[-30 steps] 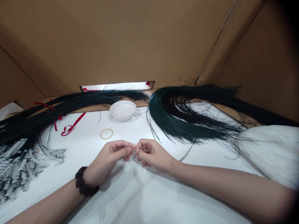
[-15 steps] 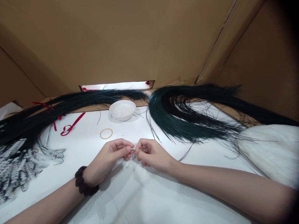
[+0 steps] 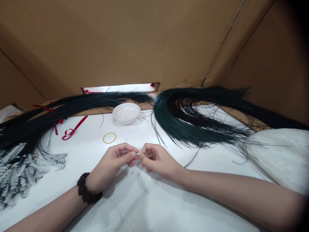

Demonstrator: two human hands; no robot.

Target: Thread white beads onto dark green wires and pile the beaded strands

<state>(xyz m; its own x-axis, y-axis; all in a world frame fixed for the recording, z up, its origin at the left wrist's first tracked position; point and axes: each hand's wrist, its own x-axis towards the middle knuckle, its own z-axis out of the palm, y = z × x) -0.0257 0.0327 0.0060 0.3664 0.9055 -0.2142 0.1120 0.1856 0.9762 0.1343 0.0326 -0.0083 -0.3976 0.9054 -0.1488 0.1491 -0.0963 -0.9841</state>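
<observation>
My left hand (image 3: 120, 158), with a dark scrunchie (image 3: 86, 190) on its wrist, pinches one end of a short piece of thin dark strand (image 3: 138, 155). Facing it, my right hand (image 3: 155, 159) has its fingers curled and pinched at the other end of that strand. The fingertips of both hands nearly touch, and most of the strand is hidden between them. Beyond the hands stands a white bowl (image 3: 126, 120) with small clear or white bits in it. A yellow rubber band (image 3: 109, 138) lies on the white surface (image 3: 91, 161) near my left hand.
A curved bundle of dark green strands (image 3: 166, 119) lies at the back right, beside a white plastic bag (image 3: 280, 154). Dark strands (image 3: 79, 103) with white patterned ends (image 3: 21, 174) stretch along the left. A red ribbon (image 3: 75, 128) lies there. Cardboard walls (image 3: 120, 42) enclose the back and sides.
</observation>
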